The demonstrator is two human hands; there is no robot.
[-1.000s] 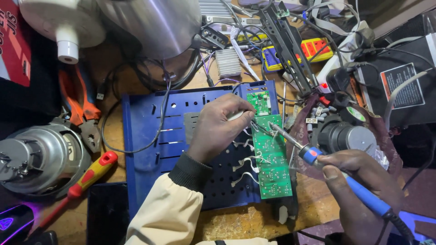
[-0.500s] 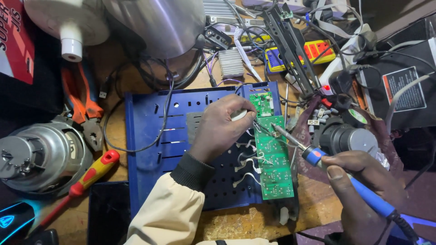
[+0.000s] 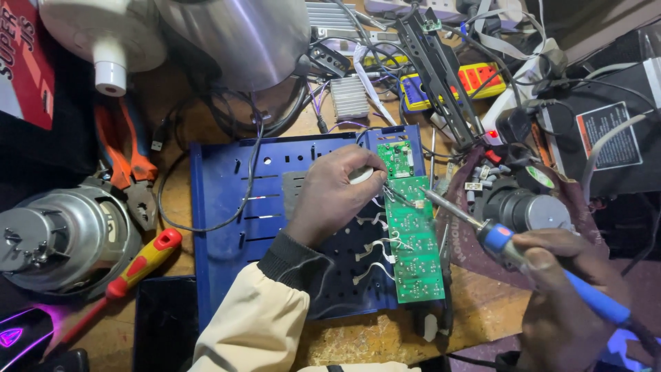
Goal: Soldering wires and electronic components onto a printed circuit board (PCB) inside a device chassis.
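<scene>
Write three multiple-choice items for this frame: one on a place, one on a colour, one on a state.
1. Where does the green circuit board lie?
A. on the blue perforated panel's right edge
B. on the silver motor
C. under the orange pliers

2. What colour is the handle of the soldering iron?
A. red
B. blue
C. black

3. How does the right hand stand?
A. open and flat on the bench
B. closed around the soldering iron's handle
C. resting on the screwdriver

Answers: 1 A, the board lies along the panel's right side, by the left hand. 2 B, the handle is blue from behind the metal shaft to the hand. 3 B, the fingers wrap the handle, with the tip pointed at the board's upper part.
</scene>
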